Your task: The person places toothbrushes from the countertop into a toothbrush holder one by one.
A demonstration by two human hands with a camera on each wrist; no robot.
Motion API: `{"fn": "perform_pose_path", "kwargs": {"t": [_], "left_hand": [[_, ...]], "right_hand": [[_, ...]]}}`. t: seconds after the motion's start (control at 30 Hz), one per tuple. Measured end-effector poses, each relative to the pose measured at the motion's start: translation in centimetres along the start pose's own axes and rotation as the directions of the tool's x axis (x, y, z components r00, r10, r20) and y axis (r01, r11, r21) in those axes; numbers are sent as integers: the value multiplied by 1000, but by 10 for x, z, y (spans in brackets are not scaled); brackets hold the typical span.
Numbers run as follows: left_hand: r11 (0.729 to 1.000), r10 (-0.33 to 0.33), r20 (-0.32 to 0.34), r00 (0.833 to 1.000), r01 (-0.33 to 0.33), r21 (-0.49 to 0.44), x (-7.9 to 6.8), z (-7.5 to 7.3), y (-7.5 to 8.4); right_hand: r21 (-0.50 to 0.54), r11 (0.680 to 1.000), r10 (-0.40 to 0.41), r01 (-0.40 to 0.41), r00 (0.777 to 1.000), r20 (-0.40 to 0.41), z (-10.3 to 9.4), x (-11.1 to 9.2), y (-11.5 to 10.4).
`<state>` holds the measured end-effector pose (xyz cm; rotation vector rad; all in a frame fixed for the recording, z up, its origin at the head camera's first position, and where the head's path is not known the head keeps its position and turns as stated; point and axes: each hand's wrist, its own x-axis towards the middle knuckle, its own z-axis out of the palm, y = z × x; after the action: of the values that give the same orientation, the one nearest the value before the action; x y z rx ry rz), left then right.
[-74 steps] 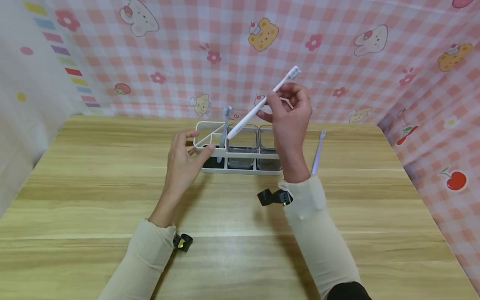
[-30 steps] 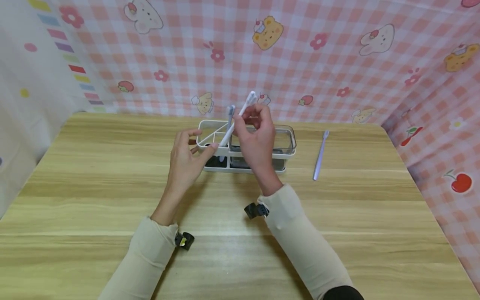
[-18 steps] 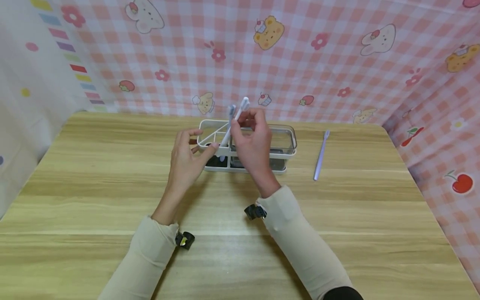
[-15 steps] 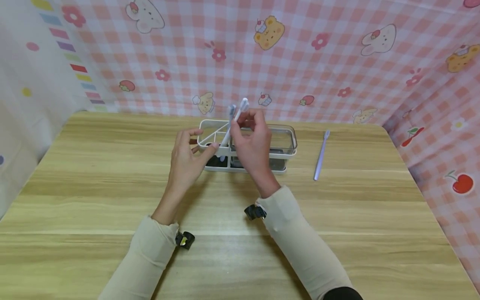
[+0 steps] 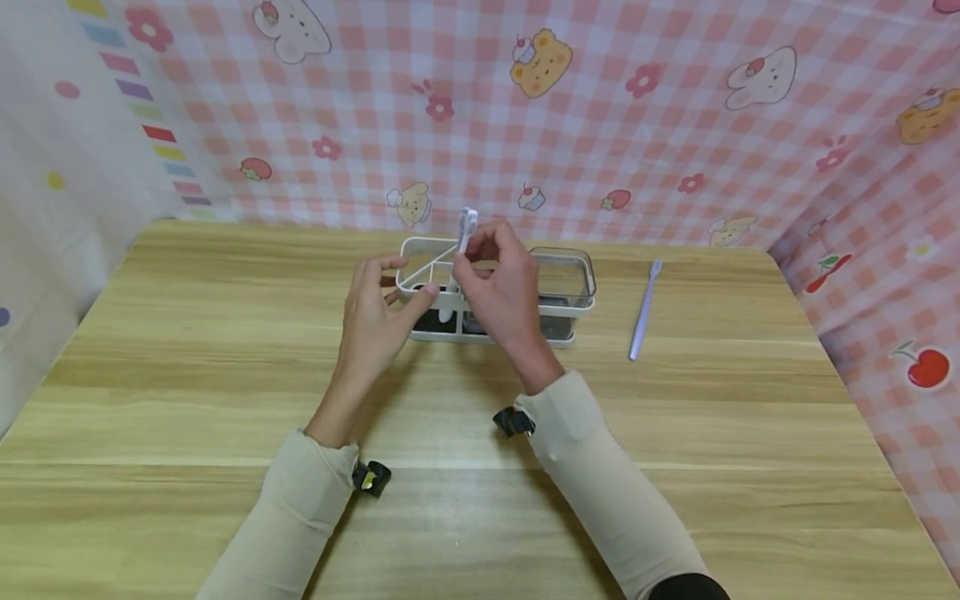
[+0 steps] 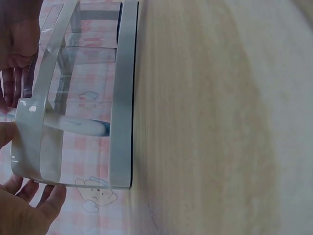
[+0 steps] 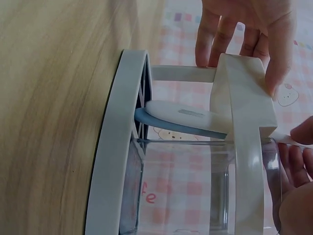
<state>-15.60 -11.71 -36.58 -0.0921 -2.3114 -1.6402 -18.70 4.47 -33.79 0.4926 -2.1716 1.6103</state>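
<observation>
My left hand (image 5: 371, 312) grips the left end of a white toothbrush holder (image 5: 566, 312), thumb in front and fingers behind. With thumb and fingers, my right hand (image 5: 504, 292) pinches a white toothbrush (image 7: 186, 115) near its bristle end. Its handle passes down through a small compartment of the upper frame; in the right wrist view, the lower end is close to the base, but I cannot tell if it touches. A blue toothbrush (image 7: 181, 128) stands in the holder right beside it. In the head view the two heads overlap, and my right hand covers part of the holder.
Clear cups (image 5: 562, 271) sit in the holder's right part. A purple toothbrush (image 5: 643, 315) lies on the wooden table (image 5: 465, 533) to the right. Behind the holder hangs a pink checked cloth (image 5: 360, 100).
My right hand has come down and left, lowering the white toothbrush from the air into the holder and tipping it more upright beside the blue one. The left hand keeps its hold.
</observation>
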Motion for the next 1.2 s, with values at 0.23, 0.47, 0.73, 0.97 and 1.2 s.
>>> {"fn": "perform_pose_path", "kwargs": {"t": [0.23, 0.47, 0.73, 0.97, 1.2], "left_hand": [[1000, -4, 6, 1000, 4, 1, 0, 1, 0], [1000, 5, 2, 1000, -5, 6, 1, 1, 1], [1000, -1, 3, 1000, 1, 5, 1, 1, 0], [1000, -13, 7, 1000, 13, 1, 0, 0, 0], [1000, -24, 12, 1000, 24, -3, 0, 1, -1]], "right_hand": [[-89, 996, -24, 27, 999, 29, -1, 0, 1], [-98, 995, -32, 35, 999, 30, -2, 0, -1], [-18, 999, 27, -26, 999, 34, -5, 0, -4], [39, 999, 38, -39, 999, 29, -9, -1, -6], [-126, 991, -43, 49, 998, 47, -27, -2, -7]]}}
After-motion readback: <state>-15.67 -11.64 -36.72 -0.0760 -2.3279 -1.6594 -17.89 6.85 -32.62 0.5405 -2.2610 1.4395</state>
